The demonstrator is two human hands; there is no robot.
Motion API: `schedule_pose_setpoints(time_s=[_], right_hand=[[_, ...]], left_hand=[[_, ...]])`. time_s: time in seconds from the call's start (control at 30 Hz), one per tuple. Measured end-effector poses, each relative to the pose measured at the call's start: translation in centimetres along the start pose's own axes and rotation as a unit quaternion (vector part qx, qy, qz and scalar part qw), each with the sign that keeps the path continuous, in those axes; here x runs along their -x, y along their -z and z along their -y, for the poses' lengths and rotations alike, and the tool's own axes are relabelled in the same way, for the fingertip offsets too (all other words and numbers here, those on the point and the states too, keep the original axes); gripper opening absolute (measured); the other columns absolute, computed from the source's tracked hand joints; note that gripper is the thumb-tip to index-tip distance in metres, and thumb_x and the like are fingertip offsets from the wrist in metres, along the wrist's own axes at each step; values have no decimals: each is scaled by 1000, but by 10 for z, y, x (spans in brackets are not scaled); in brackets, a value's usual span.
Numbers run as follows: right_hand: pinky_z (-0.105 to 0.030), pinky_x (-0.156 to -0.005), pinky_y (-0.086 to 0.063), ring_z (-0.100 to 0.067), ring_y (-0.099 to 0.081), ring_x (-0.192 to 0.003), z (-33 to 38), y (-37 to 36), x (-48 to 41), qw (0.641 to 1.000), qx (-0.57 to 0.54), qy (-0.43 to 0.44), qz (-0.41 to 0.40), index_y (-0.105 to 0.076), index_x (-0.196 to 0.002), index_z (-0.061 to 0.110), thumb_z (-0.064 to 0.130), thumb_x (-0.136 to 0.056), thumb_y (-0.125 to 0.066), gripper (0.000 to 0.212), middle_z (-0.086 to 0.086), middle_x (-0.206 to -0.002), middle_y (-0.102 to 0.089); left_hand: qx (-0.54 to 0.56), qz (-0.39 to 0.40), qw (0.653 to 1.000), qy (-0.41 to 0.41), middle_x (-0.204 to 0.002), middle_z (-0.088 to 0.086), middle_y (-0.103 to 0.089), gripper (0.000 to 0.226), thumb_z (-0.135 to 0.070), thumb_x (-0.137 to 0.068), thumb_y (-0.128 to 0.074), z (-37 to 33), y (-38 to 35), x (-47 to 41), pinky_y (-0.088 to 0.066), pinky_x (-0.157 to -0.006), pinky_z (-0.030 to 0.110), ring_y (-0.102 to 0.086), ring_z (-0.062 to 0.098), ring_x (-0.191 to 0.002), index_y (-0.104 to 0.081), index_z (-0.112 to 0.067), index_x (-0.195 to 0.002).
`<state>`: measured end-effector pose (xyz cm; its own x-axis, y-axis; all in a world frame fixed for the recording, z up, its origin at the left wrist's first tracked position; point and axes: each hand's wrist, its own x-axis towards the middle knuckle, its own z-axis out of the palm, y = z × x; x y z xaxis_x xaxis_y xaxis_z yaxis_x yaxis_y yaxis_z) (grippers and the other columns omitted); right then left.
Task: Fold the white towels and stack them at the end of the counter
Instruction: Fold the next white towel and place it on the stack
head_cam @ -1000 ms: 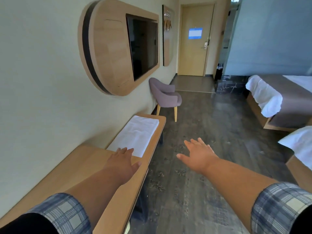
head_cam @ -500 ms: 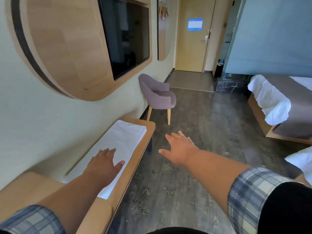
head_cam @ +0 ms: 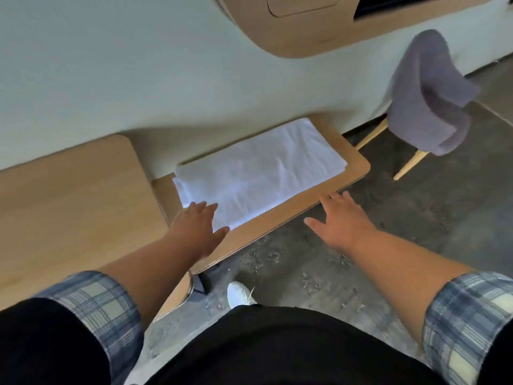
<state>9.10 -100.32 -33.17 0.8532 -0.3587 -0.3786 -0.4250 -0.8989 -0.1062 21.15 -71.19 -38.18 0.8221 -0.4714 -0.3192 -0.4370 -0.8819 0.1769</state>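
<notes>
White towel [head_cam: 258, 173] lies flat, folded into a long rectangle, on the lower wooden shelf [head_cam: 294, 218] against the wall, more layers visible at its left end. Left hand [head_cam: 198, 226] open, fingers spread, palm down over the towel's near-left corner; fingertips overlap the cloth edge, can't tell if actually pressing. Right hand [head_cam: 342, 220] also open and spread, empty, over the floor [head_cam: 388, 232] just off the shelf's front edge, fingertips near the edge, not on the towel. Hands well apart, neither gripping anything. Higher wooden counter [head_cam: 72, 195] sits left of the shelf, its end just beside the towel's left end, and the left forearm crosses over its corner. Purple chair [head_cam: 427, 98] with light wooden legs stands right of the shelf, near its far end, apart from it. Rounded wooden wall panel [head_cam: 305, 26] hangs above, with a dark screen edge at the top right. Pale wall behind the shelf. Dark grey floor with scuff marks under the right arm. Plaid cuffs [head_cam: 105, 309] rolled on both forearms, black clothing at the bottom, one white shoe [head_cam: 238, 294] on the floor near the shelf's black leg. Nothing lies between either hand and the towel.
</notes>
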Motion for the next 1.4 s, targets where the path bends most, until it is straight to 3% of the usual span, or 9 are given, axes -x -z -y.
schedule_pose_setpoints(time_s=[0.13,0.27,0.5,0.77,0.9,1.07,1.2,1.3,1.4], right_hand=[[-47,-124,-7,-27,4,-153,19,-10,-92,998,-2,50,30,-8,-160,24,68,-96,-37,83,-5,-167,-5],[-47,-124,-6,-27,7,-153,27,-33,-177,997,-20,70,28,-7,-159,25,66,-97,-35,80,-3,-167,-2],[-48,-123,-1,-25,9,-153,39,-107,-305,993,-20,114,31,-5,-159,29,67,-95,-35,80,-4,-167,3],[-51,-122,0,-27,7,-153,63,-180,-475,985,-2,173,-11,-9,-158,32,67,-95,-32,76,-5,-167,0],[-55,-121,5,-28,16,-152,61,-225,-499,984,25,176,19,2,-157,37,74,-92,-24,79,-2,-167,11],[-55,-120,9,-26,20,-150,55,-254,-501,985,35,167,-31,11,-155,40,78,-87,-11,81,2,-166,16],[-56,-120,8,-26,21,-150,55,-257,-502,984,33,172,-41,12,-154,40,79,-86,-12,82,3,-166,16],[-56,-120,8,-26,21,-150,53,-258,-502,983,27,178,-42,12,-154,40,79,-87,-13,82,3,-166,16],[-56,-120,6,-27,18,-151,53,-260,-502,982,22,180,-48,10,-155,39,79,-87,-12,82,3,-166,13]], left_hand=[[13,19,999,28,-161,8,-23,76,-63,-94,-43,12,-19,-76,-20,-119,46,-19,29,-148,-20,-22,-155],[47,27,997,55,-162,7,-21,75,-60,-95,-44,11,-38,-155,-20,-119,47,-16,27,-149,-19,-23,-156],[99,26,987,124,-164,6,-13,73,-53,-98,-42,16,-101,-267,-8,-122,43,-6,23,-151,-10,-23,-157],[108,-32,978,177,-164,7,-12,70,-50,-101,-39,56,-157,-401,-8,-121,43,-6,25,-151,-11,-19,-157],[93,-67,978,173,-163,10,-17,68,-50,-100,-39,73,-171,-451,-13,-121,45,-13,28,-150,-16,-18,-156],[35,-75,977,195,-154,12,-34,71,-62,-95,-37,88,-176,-490,-22,-114,51,-30,37,-140,-27,-20,-152],[-27,-81,971,222,-134,13,-50,66,-71,-88,-35,93,-167,-505,-29,-105,53,-39,39,-126,-48,-30,-138],[-22,-89,970,224,-130,11,-50,49,-62,-92,-43,93,-160,-511,-30,-105,50,-39,38,-124,-58,-35,-129],[33,-115,975,188,-121,11,-57,31,-46,-98,-47,91,-156,-511,-30,-105,47,-49,35,-115,-61,-26,-116]])
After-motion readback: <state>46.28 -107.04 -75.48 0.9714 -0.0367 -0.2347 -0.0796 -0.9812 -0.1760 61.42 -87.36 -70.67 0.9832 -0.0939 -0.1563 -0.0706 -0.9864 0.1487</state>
